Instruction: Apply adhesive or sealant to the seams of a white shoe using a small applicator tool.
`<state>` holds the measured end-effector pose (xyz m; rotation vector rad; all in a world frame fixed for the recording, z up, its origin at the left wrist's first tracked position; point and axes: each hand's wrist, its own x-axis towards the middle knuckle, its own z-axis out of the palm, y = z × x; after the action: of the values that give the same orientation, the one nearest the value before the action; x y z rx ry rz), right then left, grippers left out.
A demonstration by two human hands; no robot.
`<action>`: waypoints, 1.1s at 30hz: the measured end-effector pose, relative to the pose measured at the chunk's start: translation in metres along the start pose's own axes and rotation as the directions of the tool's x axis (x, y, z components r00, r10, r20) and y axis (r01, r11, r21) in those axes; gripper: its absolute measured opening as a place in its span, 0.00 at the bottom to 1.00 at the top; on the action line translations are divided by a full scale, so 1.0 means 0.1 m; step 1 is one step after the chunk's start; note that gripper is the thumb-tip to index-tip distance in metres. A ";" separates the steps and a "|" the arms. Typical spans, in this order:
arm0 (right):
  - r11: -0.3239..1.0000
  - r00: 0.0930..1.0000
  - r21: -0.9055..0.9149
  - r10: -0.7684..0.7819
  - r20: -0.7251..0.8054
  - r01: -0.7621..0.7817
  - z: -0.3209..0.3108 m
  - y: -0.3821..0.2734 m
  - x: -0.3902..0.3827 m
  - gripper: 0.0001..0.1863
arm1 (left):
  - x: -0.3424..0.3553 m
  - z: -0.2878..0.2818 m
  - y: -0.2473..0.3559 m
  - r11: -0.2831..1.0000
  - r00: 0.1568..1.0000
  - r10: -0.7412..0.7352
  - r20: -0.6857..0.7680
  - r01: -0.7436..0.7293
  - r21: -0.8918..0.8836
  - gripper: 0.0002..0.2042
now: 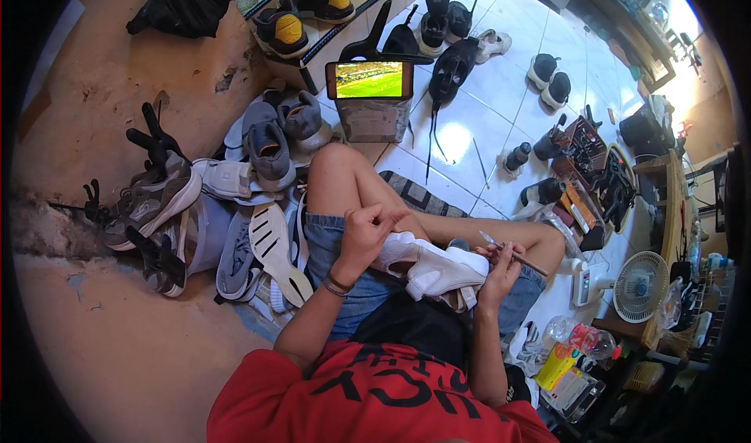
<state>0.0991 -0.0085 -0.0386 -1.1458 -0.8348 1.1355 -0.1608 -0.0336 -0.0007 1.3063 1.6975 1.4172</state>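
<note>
A white shoe [447, 269] lies across my lap, its opening toward my left hand. My left hand [366, 235] is raised at the shoe's left end with the fingers curled in; whatever they may pinch is too small to make out. At the shoe's other end, my right hand [501, 272] grips a slim pointed tool [533, 266] with a brown handle and a pale metal tip. The tip points up and to the left, away from the shoe. Part of the shoe's right end is hidden by my right hand.
Several shoes [266, 142] and loose soles [274, 247] are heaped on my left, some with black clamps [160, 142]. Ahead, a phone [369, 80] leans on a grey block. To my right are a tool tray [585, 142], a small fan [640, 286] and plastic bottles [587, 337].
</note>
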 end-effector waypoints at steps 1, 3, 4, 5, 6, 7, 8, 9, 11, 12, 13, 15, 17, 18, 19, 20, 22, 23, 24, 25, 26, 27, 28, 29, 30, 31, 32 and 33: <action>1.000 0.999 -0.030 0.007 -0.035 -0.008 -0.04 -0.01 0.00 0.09 | 0.02 0.06 -0.01 1.000 1.000 -0.014 -0.001 0.014 -0.014 0.17; 0.998 0.998 -0.033 0.043 -0.038 -0.044 0.04 0.00 0.08 0.11 | 0.06 0.09 -0.13 0.994 0.995 -0.103 -0.003 0.103 0.042 0.20; 0.996 0.997 -0.054 0.070 -0.044 -0.072 0.02 0.13 0.13 0.11 | 0.09 0.04 -0.21 0.997 0.998 -0.066 0.012 0.066 0.050 0.18; 0.997 0.998 -0.071 0.026 0.052 -0.022 0.12 0.06 0.12 0.11 | 0.06 -0.04 -0.29 0.997 0.998 -0.050 0.028 0.048 0.060 0.16; 0.998 0.998 -0.040 0.050 0.045 -0.048 0.25 -0.08 0.07 0.10 | 0.08 -0.13 -0.18 0.994 0.989 -0.083 0.125 0.074 0.076 0.14; 0.999 0.998 0.001 0.053 0.042 -0.053 0.35 -0.16 0.09 0.09 | 0.20 -0.16 -0.02 0.993 0.972 -0.095 0.215 0.078 0.085 0.13; 0.997 0.997 -0.020 0.078 0.004 -0.078 0.34 -0.17 0.10 0.09 | 0.22 -0.11 0.06 0.991 0.960 -0.123 0.253 0.105 0.084 0.13; 0.998 0.998 0.029 0.050 0.024 -0.050 0.34 -0.15 0.15 0.09 | 0.28 -0.06 0.12 0.998 0.943 -0.068 0.325 0.064 0.023 0.12; 0.996 0.999 0.074 0.038 0.027 -0.040 0.32 -0.12 0.17 0.10 | 0.35 -0.03 0.12 0.998 0.914 -0.027 0.406 0.045 -0.034 0.12; 0.998 0.999 0.062 0.026 0.037 -0.028 0.29 -0.11 0.17 0.10 | 0.37 -0.02 0.09 0.999 0.859 -0.047 0.510 0.044 0.017 0.12; 0.999 0.999 0.052 0.012 0.050 -0.014 0.29 -0.10 0.17 0.10 | 0.40 -0.02 0.07 0.997 0.794 -0.068 0.604 0.036 0.066 0.12; 0.999 0.999 0.050 0.019 0.039 -0.021 0.27 -0.10 0.17 0.09 | 0.45 -0.01 0.10 0.994 0.742 -0.105 0.662 0.060 0.090 0.13; 0.999 0.997 0.036 0.009 0.080 -0.012 0.26 -0.11 0.16 0.09 | 0.47 0.04 0.17 0.972 0.666 -0.097 0.739 -0.097 0.214 0.12; 0.999 0.997 0.035 0.015 0.076 -0.018 0.25 -0.11 0.15 0.09 | 0.46 0.06 0.19 0.972 0.663 -0.102 0.742 -0.093 0.216 0.12; 0.999 0.997 0.033 0.021 0.076 -0.024 0.25 -0.12 0.14 0.08 | 0.46 0.08 0.20 0.989 0.666 -0.072 0.743 -0.050 0.141 0.12; 0.999 0.997 0.032 0.026 0.076 -0.029 0.24 -0.13 0.13 0.08 | 0.46 0.09 0.20 0.998 0.670 -0.042 0.741 -0.008 0.064 0.12; 0.999 0.997 0.033 0.027 0.075 -0.030 0.25 -0.14 0.12 0.08 | 0.46 0.11 0.18 0.998 0.668 -0.020 0.744 -0.036 0.059 0.12; 0.999 0.997 0.026 0.020 0.079 -0.022 0.25 -0.14 0.11 0.07 | 0.47 0.12 0.18 0.997 0.667 0.004 0.745 -0.064 0.051 0.12; 1.000 0.997 0.017 0.009 0.083 -0.011 0.24 -0.13 0.11 0.07 | 0.49 0.14 0.19 0.997 0.664 0.010 0.747 -0.068 0.047 0.12; 1.000 0.997 0.016 0.003 0.079 -0.005 0.24 -0.13 0.12 0.07 | 0.52 0.16 0.22 0.987 0.636 -0.051 0.770 -0.087 0.137 0.11; 1.000 0.996 0.018 -0.007 0.086 0.006 0.23 -0.11 0.13 0.07 | 0.54 0.18 0.24 0.968 0.609 -0.113 0.785 -0.110 0.225 0.11; 1.000 0.995 0.023 -0.018 0.095 0.015 0.23 -0.10 0.13 0.07 | 0.55 0.22 0.25 0.968 0.610 -0.108 0.785 -0.114 0.222 0.11; 0.999 0.993 0.027 -0.030 0.114 0.027 0.22 -0.09 0.14 0.07 | 0.55 0.27 0.26 0.982 0.642 -0.064 0.764 -0.097 0.163 0.11; 0.999 0.993 0.028 -0.036 0.116 0.033 0.23 -0.10 0.14 0.07 | 0.58 0.30 0.26 0.991 0.673 -0.021 0.739 -0.082 0.103 0.11; 0.999 0.992 0.029 -0.043 0.122 0.040 0.26 -0.13 0.13 0.06 | 0.63 0.29 0.30 0.974 0.633 -0.169 0.755 -0.012 0.228 0.11; 0.998 0.990 0.032 -0.051 0.130 0.047 0.29 -0.16 0.12 0.06 | 0.65 0.29 0.33 0.973 0.642 -0.164 0.749 -0.021 0.231 0.11; 0.997 0.991 0.053 -0.054 0.125 0.048 0.30 -0.17 0.12 0.05 | 0.63 0.32 0.35 0.991 0.675 -0.134 0.725 0.070 0.118 0.12; 0.996 0.989 0.064 -0.063 0.136 0.054 0.31 -0.19 0.11 0.05 | 0.63 0.37 0.35 0.988 0.708 -0.108 0.698 0.154 -0.004 0.14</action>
<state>0.0780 0.0096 -0.0134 -0.9958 -0.9287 1.1930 -0.1401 0.0377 0.0316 1.4087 1.1769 0.7225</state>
